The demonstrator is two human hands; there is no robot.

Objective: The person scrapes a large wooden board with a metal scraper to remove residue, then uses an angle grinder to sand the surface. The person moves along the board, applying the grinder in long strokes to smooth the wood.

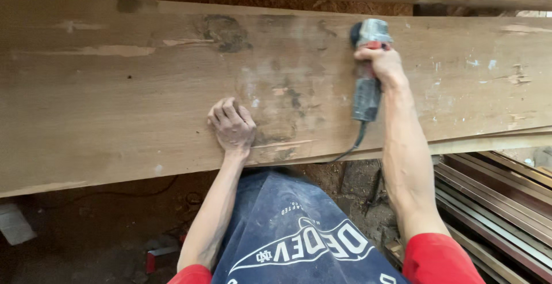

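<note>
On the wooden plank [115,88], right hand [382,65] grips a grinder [368,60]; left hand [232,126] rests curled, holding nothing.

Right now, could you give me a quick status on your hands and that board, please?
Right hand gripping the angle grinder on the wide plank. Left hand pressed flat on plank. Power cord hangs off near edge.

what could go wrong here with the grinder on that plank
The right hand alone grips the angle grinder on the wide plank; a kick could wrench it loose. The bare left hand rests on the same board not far from the tool, so a sideways skid might reach it. The power cord drops over the plank's near edge toward the person's body and could snag.
</note>
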